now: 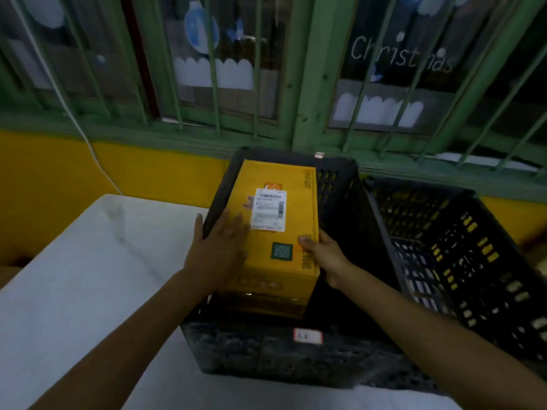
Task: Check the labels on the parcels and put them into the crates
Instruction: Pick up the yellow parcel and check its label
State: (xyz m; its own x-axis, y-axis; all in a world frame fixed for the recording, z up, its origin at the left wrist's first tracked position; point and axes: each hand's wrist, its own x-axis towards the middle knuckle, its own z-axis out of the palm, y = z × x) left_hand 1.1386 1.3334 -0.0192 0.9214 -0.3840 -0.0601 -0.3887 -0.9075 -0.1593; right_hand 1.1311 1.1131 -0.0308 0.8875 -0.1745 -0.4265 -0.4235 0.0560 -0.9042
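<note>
Yellow parcel (pixel 275 232) sits over the near crate (pixel 251 353), long side running away from the person, far end down inside by the crate's back wall, near end higher, about at the front rim. Looks like it rests on another yellow box (pixel 266 306) under it in the crate; can't tell for sure, dark in there. White label (pixel 268 209) faces up on the parcel, green QR sticker (pixel 282 251) just nearer than it.

Left hand (pixel 219 250): flat on the parcel's left top, fingers spread, thumb out over the crate's left rim. Pressing or steadying, not gripping. Right hand (pixel 322 255): holds the parcel's right edge, thumb on top, fingers curled under or behind; those fingers are hidden, so exact closure can't be told.

Second crate (pixel 444 247) right of the near crate, tilted, seems to hold nothing, though the inside is dim. Tabletop (pixel 88 276) left of the crate is bare white, no parcels waiting there in view.

Progress, judged: label readable and exposed, so check probably done for this one; placing is almost finished, parcel needs to settle and hands let go. At least one box likely already in. How many are left can't be told.
</note>
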